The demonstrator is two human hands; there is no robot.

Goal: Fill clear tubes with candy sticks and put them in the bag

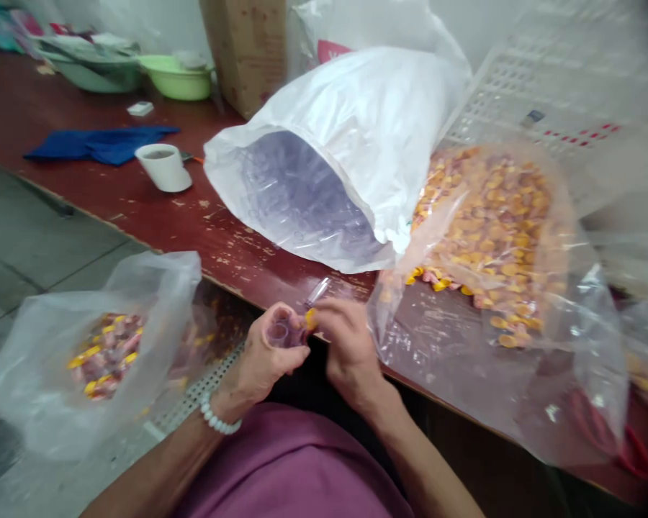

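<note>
My left hand [267, 352] is closed around clear, purple-tinted plastic tubes [279, 332], their round open ends facing up. Close beside it, my right hand [351, 342] pinches a small yellow cap-like piece [310, 319] against the tubes; blur hides whether it sits inside one. One loose clear tube [318, 290] lies on the table edge just beyond my hands. A white sack [378, 108], its mouth turned my way, holds many clear tubes [307, 201]. To the right, yellow and pinkish pieces [486, 230] are heaped in a clear plastic bag [426, 345].
At lower left, an open plastic bag [27, 360] contains yellow-and-pink pieces [108, 352]. A white cup [163, 169], blue cloth [100, 144], green bowl [176, 80] and cardboard box [245, 54] stand along the worn red table [216, 237]. A white perforated basket [567, 93] leans behind.
</note>
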